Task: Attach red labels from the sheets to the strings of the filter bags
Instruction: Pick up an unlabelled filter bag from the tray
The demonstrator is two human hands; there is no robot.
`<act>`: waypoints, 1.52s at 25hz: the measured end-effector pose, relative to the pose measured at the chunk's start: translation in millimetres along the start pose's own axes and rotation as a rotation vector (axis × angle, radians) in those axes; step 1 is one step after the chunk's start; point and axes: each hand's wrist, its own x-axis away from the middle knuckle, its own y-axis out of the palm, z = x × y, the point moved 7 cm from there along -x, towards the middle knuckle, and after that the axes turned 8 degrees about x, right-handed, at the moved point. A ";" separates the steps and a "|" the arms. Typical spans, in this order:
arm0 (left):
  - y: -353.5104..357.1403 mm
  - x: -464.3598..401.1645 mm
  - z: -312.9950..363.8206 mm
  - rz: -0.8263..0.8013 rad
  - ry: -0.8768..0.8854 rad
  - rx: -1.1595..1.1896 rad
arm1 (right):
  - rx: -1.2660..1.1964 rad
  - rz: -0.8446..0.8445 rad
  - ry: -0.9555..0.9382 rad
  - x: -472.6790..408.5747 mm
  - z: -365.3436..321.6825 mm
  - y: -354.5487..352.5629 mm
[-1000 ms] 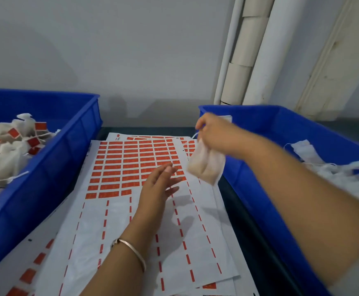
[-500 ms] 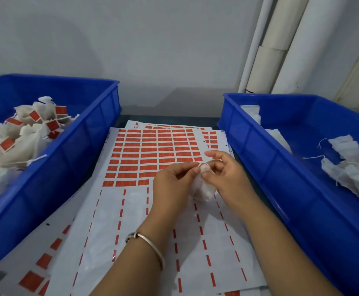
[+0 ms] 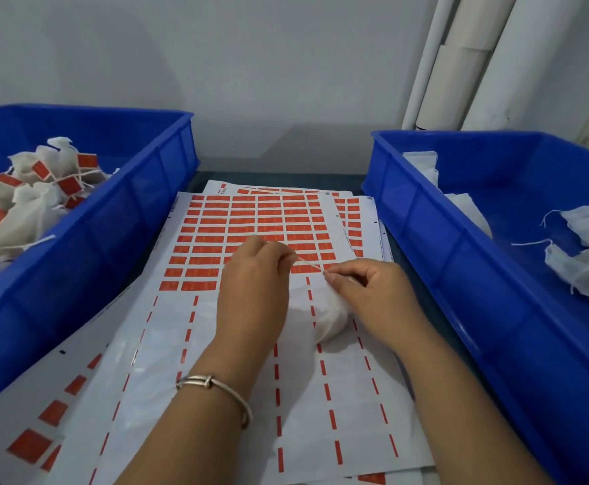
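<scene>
A white filter bag (image 3: pixel 328 316) lies on the label sheet (image 3: pixel 251 222), partly under my right hand (image 3: pixel 366 292), which pinches it where the string comes out. My left hand (image 3: pixel 256 281) pinches the far end of the thin white string (image 3: pixel 309 264) and holds it taut between both hands, just above the lowest rows of red labels (image 3: pixel 195 271). The lower part of the top sheet is bare backing with red strips left between the peeled columns.
A blue bin (image 3: pixel 160 190) on the left holds several filter bags with red labels (image 3: pixel 41 169). A blue bin (image 3: pixel 422 211) on the right holds unlabelled white bags (image 3: pixel 587 267). More label sheets lie stacked underneath. White pipes stand against the wall at the back right.
My right hand brought the bag from the right bin down onto the sheet. My left hand took the string and drew it out to the left, away from the bag.
</scene>
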 end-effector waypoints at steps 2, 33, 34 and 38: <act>-5.8 -1.5 -3.5 0.067 -0.036 0.020 | -0.024 -0.015 0.020 -2.0 3.5 1.3; 32.4 21.7 20.1 -0.609 0.117 0.177 | -0.063 -0.038 0.030 0.1 12.6 7.6; 29.9 21.3 22.3 -0.581 0.136 0.210 | -0.045 -0.062 0.011 0.3 11.0 8.8; 22.9 16.3 26.3 -0.469 0.168 0.301 | 0.017 -0.207 -0.034 3.2 6.5 21.9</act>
